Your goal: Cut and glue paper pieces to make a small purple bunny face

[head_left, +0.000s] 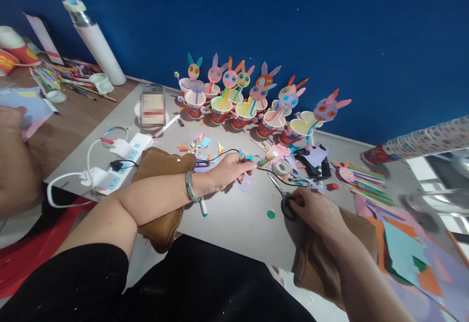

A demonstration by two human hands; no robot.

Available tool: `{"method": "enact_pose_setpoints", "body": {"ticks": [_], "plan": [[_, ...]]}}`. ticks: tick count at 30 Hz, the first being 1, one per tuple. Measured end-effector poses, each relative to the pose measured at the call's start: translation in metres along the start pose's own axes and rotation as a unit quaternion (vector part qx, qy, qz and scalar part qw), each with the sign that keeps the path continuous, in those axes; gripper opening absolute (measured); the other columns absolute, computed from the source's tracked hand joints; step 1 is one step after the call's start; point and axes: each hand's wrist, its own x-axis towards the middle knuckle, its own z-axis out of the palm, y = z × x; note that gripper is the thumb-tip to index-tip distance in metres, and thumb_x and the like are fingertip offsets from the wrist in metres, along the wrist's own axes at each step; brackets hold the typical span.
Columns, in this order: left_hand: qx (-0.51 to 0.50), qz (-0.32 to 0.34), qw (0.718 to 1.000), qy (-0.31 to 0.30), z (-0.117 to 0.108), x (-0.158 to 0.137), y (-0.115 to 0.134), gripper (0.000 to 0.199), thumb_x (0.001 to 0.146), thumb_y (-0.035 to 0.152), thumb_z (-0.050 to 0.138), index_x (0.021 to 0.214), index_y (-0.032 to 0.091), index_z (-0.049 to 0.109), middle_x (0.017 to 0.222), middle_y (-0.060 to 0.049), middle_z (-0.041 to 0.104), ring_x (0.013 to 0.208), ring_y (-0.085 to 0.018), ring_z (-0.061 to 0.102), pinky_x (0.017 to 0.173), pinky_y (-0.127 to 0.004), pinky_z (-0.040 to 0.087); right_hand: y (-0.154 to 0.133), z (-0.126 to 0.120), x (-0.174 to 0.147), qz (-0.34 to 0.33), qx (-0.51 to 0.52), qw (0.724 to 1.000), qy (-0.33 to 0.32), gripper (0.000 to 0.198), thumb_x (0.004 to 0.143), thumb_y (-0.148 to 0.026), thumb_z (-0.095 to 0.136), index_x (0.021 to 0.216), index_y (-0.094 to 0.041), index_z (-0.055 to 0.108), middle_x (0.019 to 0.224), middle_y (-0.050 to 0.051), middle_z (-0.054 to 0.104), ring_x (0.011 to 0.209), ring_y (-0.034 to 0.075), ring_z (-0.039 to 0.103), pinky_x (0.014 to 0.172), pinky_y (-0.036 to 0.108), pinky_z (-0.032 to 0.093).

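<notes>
My left hand (234,170), with a bangle on its wrist, is closed in a pinch above the grey table. Small blue paper pieces (249,158) show at its fingertips. Beneath it lies a pale purple paper cutout (245,183). The fingers of my right hand (317,208) are curled at the black handles of a pair of scissors (287,208), whose blades point away to the left. A green paper disc (271,214) lies beside the scissors. A roll of clear tape (281,167) and a black cable (271,169) are just beyond.
Paper cups (222,111) with rabbit faces on sticks line the blue wall. A power strip (128,163) with plugs stands left, near a brown cushion pad (157,165). Stacked cups (421,139), coloured sticks (370,185) and paper sheets (406,251) are right. Another person's arm (16,165) shows left.
</notes>
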Motion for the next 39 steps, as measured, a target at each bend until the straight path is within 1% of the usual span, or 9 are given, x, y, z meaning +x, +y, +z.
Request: {"method": "enact_pose_setpoints", "body": {"ticks": [4,7,12,18,22,31,35,37,39], "plan": [[0.005,-0.001,1.000,-0.004,0.000,0.001,-0.001,0.021,0.090,0.012,0.061,0.070,0.013,0.055,0.063,0.006,0.057,0.042,0.000,0.041,0.045,-0.017,0.035,0.002,0.002,-0.003,-0.009,0.019,1.000,0.021,0.024,0.088,-0.043,0.057,0.089,-0.022,0.069,0.084,0.007,0.076,0.077,0.026,0.069,0.062,0.033,0.040],[0.015,-0.002,1.000,-0.006,-0.001,0.002,-0.002,0.025,0.092,0.014,0.059,0.067,0.012,0.057,0.061,0.005,0.057,0.043,0.000,0.041,0.046,-0.017,0.036,0.002,0.004,-0.008,-0.023,0.001,0.999,0.039,0.029,0.086,-0.050,0.060,0.085,-0.022,0.068,0.087,0.009,0.074,0.081,0.027,0.068,0.064,0.034,0.042],[0.021,-0.002,1.000,-0.005,-0.002,0.002,-0.003,0.030,0.094,0.015,0.057,0.063,0.012,0.058,0.059,0.004,0.055,0.043,-0.001,0.040,0.046,-0.017,0.037,0.001,0.007,-0.012,-0.018,-0.048,0.999,0.018,0.023,0.085,-0.044,0.061,0.084,-0.022,0.069,0.102,0.010,0.070,0.083,0.026,0.068,0.061,0.033,0.038],[0.025,-0.002,1.000,-0.008,-0.001,0.000,-0.001,0.032,0.093,0.015,0.057,0.061,0.012,0.058,0.055,0.004,0.054,0.043,-0.001,0.040,0.047,-0.017,0.037,0.001,0.006,-0.009,-0.003,-0.055,0.998,-0.016,0.021,0.087,-0.038,0.058,0.090,-0.021,0.070,0.112,0.011,0.067,0.086,0.025,0.068,0.061,0.033,0.038],[0.019,0.002,1.000,-0.013,0.000,-0.001,0.000,0.030,0.092,0.017,0.059,0.062,0.013,0.058,0.057,0.004,0.055,0.043,-0.001,0.041,0.047,-0.018,0.038,0.002,0.004,-0.007,-0.003,-0.067,0.997,-0.034,0.018,0.086,-0.034,0.059,0.092,-0.021,0.069,0.111,0.011,0.068,0.091,0.027,0.068,0.064,0.032,0.039],[0.029,0.015,0.999,-0.033,-0.003,0.000,-0.005,0.023,0.087,0.022,0.064,0.065,0.014,0.060,0.062,0.004,0.058,0.046,-0.001,0.044,0.048,-0.018,0.038,0.005,0.000,-0.017,-0.001,-0.050,0.998,0.035,0.016,0.080,-0.036,0.059,0.086,-0.022,0.066,0.095,0.010,0.072,0.081,0.027,0.067,0.058,0.032,0.037],[0.028,-0.002,0.999,-0.042,-0.003,-0.002,-0.004,0.021,0.086,0.024,0.064,0.068,0.014,0.061,0.062,0.005,0.058,0.045,-0.001,0.043,0.046,-0.019,0.037,0.008,-0.012,-0.026,-0.003,0.018,0.998,0.060,0.021,0.077,-0.043,0.060,0.085,-0.023,0.064,0.088,0.009,0.072,0.074,0.027,0.065,0.059,0.034,0.039],[0.028,-0.002,0.999,-0.047,-0.002,-0.002,-0.003,0.019,0.085,0.026,0.065,0.070,0.014,0.062,0.063,0.004,0.059,0.044,-0.002,0.044,0.046,-0.019,0.038,0.012,-0.017,-0.029,-0.007,0.116,0.991,0.059,0.024,0.076,-0.047,0.061,0.085,-0.024,0.064,0.079,0.008,0.070,0.069,0.027,0.064,0.059,0.037,0.042],[0.032,0.005,0.998,-0.048,-0.002,-0.002,-0.004,0.019,0.083,0.029,0.067,0.071,0.014,0.063,0.063,0.004,0.058,0.046,-0.003,0.045,0.047,-0.019,0.038,0.015,-0.021,-0.030,-0.035,0.255,0.964,0.066,0.028,0.077,-0.052,0.062,0.087,-0.025,0.063,0.077,0.009,0.070,0.070,0.028,0.065,0.063,0.040,0.047]]}}
